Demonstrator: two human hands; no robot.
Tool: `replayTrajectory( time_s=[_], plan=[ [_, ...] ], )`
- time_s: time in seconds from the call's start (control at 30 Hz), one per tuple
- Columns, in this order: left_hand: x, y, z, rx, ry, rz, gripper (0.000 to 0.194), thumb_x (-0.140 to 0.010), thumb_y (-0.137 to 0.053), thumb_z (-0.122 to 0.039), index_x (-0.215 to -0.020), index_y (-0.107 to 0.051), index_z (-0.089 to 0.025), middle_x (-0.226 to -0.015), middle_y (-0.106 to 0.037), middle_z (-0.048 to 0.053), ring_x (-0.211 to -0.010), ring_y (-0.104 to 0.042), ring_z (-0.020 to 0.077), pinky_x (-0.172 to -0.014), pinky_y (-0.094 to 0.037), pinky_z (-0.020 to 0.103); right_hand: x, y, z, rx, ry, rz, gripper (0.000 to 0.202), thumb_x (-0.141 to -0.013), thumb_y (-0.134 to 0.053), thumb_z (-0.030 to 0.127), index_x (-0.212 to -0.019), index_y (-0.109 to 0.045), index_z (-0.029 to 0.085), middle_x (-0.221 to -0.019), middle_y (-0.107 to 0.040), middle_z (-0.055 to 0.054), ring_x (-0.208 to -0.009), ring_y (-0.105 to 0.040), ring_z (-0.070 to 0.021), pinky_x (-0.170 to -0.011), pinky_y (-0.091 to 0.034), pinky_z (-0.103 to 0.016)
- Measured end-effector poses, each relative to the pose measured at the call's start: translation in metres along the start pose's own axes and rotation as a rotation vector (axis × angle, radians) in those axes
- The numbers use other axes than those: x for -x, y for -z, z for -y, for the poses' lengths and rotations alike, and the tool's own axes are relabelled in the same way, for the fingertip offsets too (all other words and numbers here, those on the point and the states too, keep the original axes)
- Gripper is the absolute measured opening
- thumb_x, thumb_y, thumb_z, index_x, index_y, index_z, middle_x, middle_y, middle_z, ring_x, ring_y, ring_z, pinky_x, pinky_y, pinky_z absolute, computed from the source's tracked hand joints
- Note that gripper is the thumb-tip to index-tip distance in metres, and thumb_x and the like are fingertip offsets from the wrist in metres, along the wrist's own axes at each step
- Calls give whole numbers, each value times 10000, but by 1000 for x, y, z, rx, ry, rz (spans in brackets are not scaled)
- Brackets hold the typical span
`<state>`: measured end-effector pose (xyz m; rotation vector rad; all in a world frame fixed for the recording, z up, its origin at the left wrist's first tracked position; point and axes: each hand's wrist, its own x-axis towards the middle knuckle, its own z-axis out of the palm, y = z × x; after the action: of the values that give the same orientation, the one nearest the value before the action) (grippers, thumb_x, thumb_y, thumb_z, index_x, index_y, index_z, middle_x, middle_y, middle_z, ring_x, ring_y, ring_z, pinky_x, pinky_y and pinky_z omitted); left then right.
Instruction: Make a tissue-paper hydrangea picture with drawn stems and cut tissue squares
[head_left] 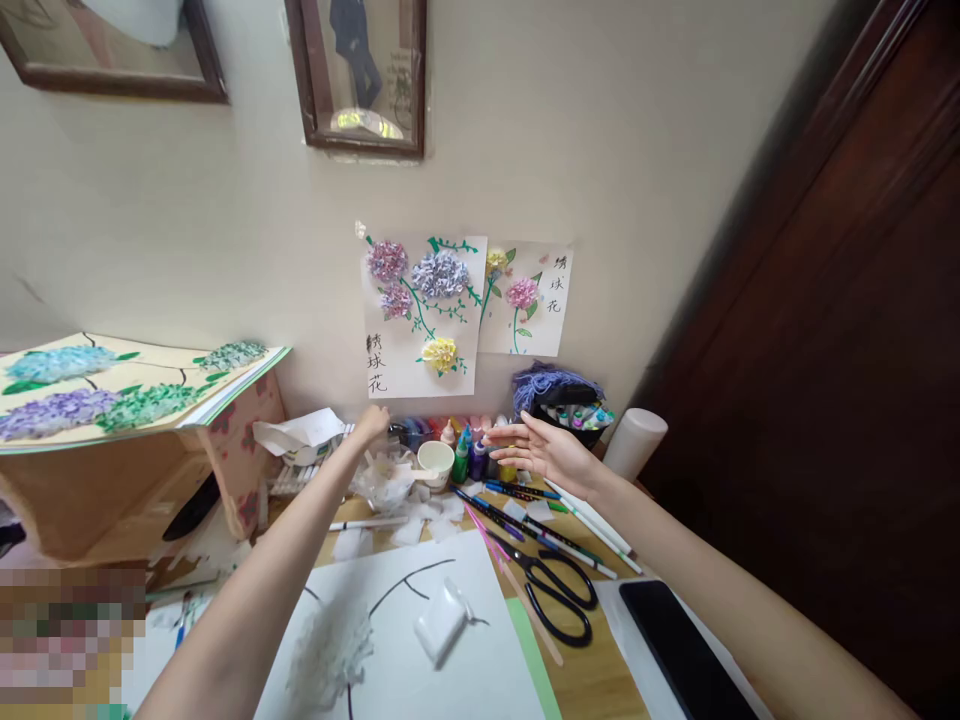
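My left hand reaches to the back of the table, over crumpled clear plastic. Its fingers bend away from me and are mostly hidden, so any hold does not show. My right hand hovers with fingers stretched out, holding nothing, near several small paint bottles, among them a green bottle and a purple bottle. A pale paper cup with a flat stick across it stands between the hands. Nearer me lies a white drawing sheet with dark branch lines, a cluster of whitish tissue petals and a small white packet.
Black-handled scissors, several pens and a dark phone lie at the right. A white roll and a black pen bag stand behind. At left, a flower picture rests on a box. White paper squares are scattered about.
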<state>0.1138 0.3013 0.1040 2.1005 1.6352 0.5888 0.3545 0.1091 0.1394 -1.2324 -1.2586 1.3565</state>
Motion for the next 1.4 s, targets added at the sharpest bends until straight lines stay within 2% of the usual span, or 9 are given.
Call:
replayTrajectory(
  time_s=[0.1,0.2,0.27,0.4,0.53,0.67,0.77,0.97,1.4],
  plan=[
    [25,8,-9,18,32,-103,318,-878,-513,-320,-1148,-527,-152,-1156,-551,89,-998,-563,201,-838,-489,409,20,-26,-36,174,28,-112,336,-857,-443,428,-999,-601,168,-1060,-640,-96,-852,-629,-180,-814,-487,-340],
    [75,13,-11,44,-11,-227,315,-923,-293,-170,-1124,-516,-75,-1145,-520,168,-1122,-485,245,-942,-409,423,41,-60,-81,528,35,22,283,-758,-606,359,-971,-599,174,-984,-628,-73,-821,-595,-191,-760,-470,-338],
    [122,12,-8,68,-94,-247,263,-894,-360,-196,-1078,-532,-122,-1115,-520,123,-1027,-531,216,-920,-425,398,55,-81,-104,702,38,90,419,-693,-683,366,-1053,-577,180,-1053,-592,-92,-893,-578,-220,-792,-450,-357],
    [228,-3,11,129,-382,-97,186,-880,-416,-259,-996,-530,-169,-999,-545,74,-908,-548,193,-822,-469,364,70,-106,-129,894,111,28,617,-625,-753,352,-1175,-529,185,-1118,-533,-123,-1032,-518,-279,-854,-402,-378],
    [295,-37,22,17,-387,25,269,-867,-474,-284,-1097,-480,-143,-1065,-548,113,-1009,-526,225,-866,-449,384,71,-113,-144,784,168,-11,350,-709,-656,231,-1050,-588,195,-924,-574,-53,-825,-554,-184,-737,-427,-297],
    [301,-71,13,-239,-375,41,449,-754,-642,-334,-1089,-477,-85,-1061,-556,183,-1008,-525,308,-834,-442,450,76,-118,-160,564,169,-88,178,-749,-564,203,-922,-598,180,-790,-592,-19,-735,-553,-155,-675,-439,-280],
    [291,-84,6,-349,-329,9,339,-745,-642,-220,-1018,-505,-72,-983,-569,182,-943,-545,314,-791,-444,454,83,-120,-169,362,116,-179,201,-737,-589,247,-923,-588,173,-781,-615,-26,-758,-580,-164,-711,-461,-303],
    [299,-87,16,-139,-514,-183,464,-790,-572,-166,-1220,-396,-159,-1097,-493,135,-1023,-500,254,-815,-461,408,101,-125,-171,-179,-54,-112,325,-709,-665,416,-907,-640,160,-790,-652,-48,-674,-606,-139,-694,-509,-299],
    [316,-85,33,16,-712,-314,453,-827,-515,-128,-1257,-390,-195,-1112,-505,108,-1034,-479,230,-856,-474,387,116,-125,-161,-87,149,-181,241,-660,-724,383,-779,-697,176,-721,-661,-22,-640,-581,-130,-581,-496,-255]
  ],
)
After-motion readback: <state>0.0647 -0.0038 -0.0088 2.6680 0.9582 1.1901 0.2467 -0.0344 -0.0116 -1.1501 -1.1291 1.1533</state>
